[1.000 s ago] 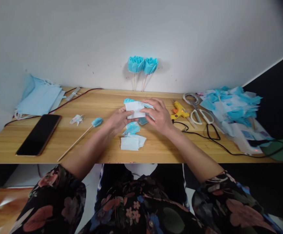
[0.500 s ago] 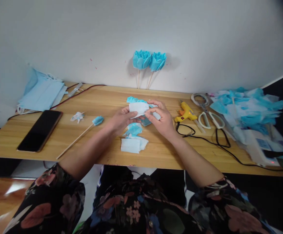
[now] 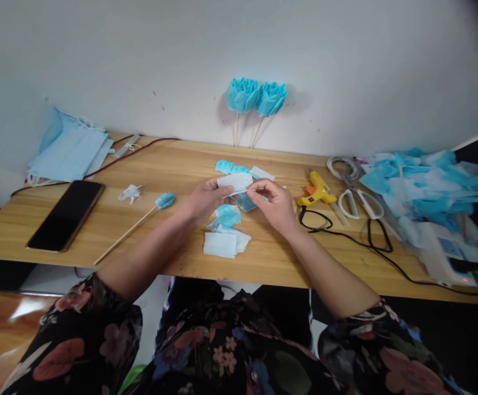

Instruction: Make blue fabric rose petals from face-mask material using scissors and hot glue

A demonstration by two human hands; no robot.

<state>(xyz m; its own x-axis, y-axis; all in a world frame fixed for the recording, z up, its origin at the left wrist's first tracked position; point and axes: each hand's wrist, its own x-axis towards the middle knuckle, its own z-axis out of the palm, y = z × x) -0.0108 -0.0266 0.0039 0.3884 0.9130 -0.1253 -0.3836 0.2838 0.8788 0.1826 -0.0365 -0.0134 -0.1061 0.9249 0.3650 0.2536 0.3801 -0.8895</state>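
Observation:
A white piece of mask fabric (image 3: 234, 182) is stretched between my two hands above the table's middle. My left hand (image 3: 209, 200) grips its left end, thumb on top. At its right edge, my right hand (image 3: 272, 202) pinches the fabric between thumb and fingertips. Below the hands lie crumpled blue fabric pieces (image 3: 226, 216) and cut pale rectangles (image 3: 220, 244). Behind them are a pleated blue strip (image 3: 231, 167) and another pale piece (image 3: 262, 173). Left of my left hand, a wooden stick topped with a small rolled blue bud (image 3: 165, 200) lies on the table.
Two blue fabric flowers (image 3: 243, 95) on sticks lean against the wall. At right are a yellow glue gun (image 3: 316, 189) with a black cord, scissors (image 3: 360, 203) and a heap of blue and white scraps (image 3: 428, 181). A phone (image 3: 65, 215) and stacked masks (image 3: 70, 148) occupy the left.
My right hand's fingers have shifted along to the fabric's right edge, and the piece looks more folded over. The camera view has tilted slightly.

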